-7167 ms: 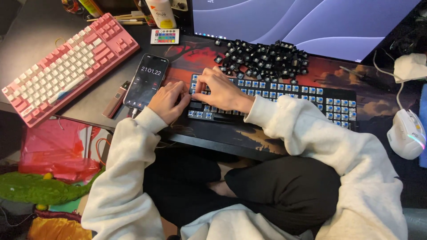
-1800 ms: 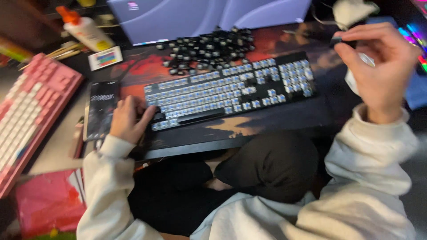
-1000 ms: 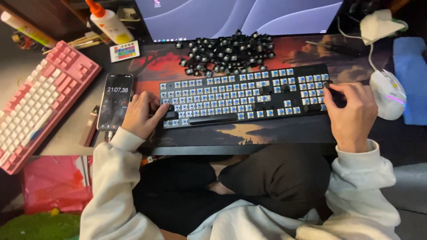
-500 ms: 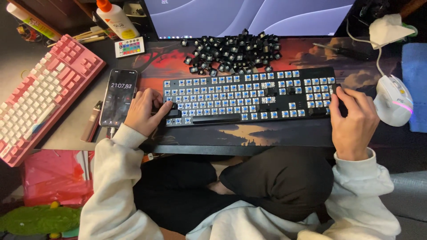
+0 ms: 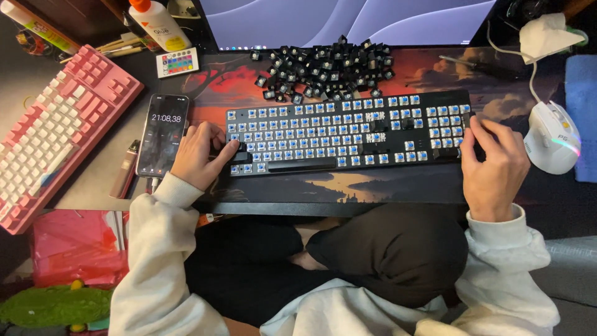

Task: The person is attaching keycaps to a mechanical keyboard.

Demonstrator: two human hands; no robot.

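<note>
A black keyboard [image 5: 348,134] with its keycaps off shows rows of blue switches and lies on a red and black desk mat [image 5: 348,186]. My left hand [image 5: 199,155] grips its left end, thumb on the front edge. My right hand [image 5: 494,165] holds the right end, fingers curled over the corner. Behind the keyboard lies a pile of several loose black keycaps [image 5: 323,68].
A smartphone [image 5: 163,134] with a lit timer lies left of my left hand, a slim stick-shaped device [image 5: 124,169] beside it. A pink keyboard [image 5: 56,127] is far left, a white mouse [image 5: 552,137] right. A monitor [image 5: 348,22], glue bottle [image 5: 158,25] and small remote [image 5: 177,62] stand behind.
My right hand came down from the air at the right and settled on the keyboard's right end. The left hand stayed at the left end. The keyboard now lies level.
</note>
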